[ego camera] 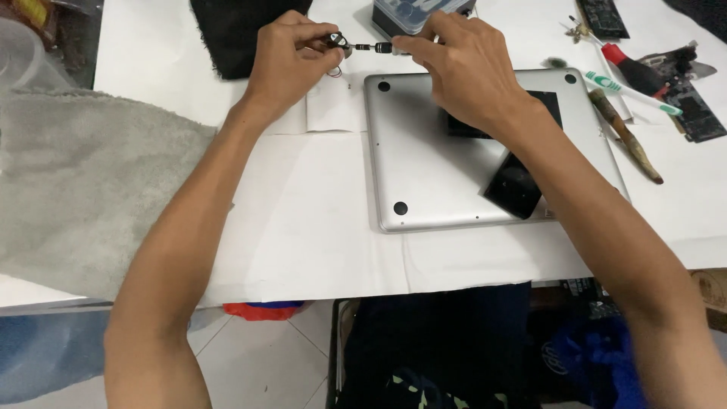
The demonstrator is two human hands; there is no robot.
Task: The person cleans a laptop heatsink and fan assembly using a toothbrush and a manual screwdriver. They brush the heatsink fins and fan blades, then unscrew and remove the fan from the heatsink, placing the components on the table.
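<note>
Two bare hands meet above the far edge of a silver laptop [462,170] lying bottom-up on the white table [303,242]. The left hand [288,64] pinches a small black part [337,39], and the right hand [466,68] grips a thin screwdriver [371,48] whose tip meets that part, just in front of a grey tool box [413,14]. A grey towel [83,182] lies at the left; a toothbrush [632,92] and a red-handled screwdriver [632,68] lie at the right
</note>
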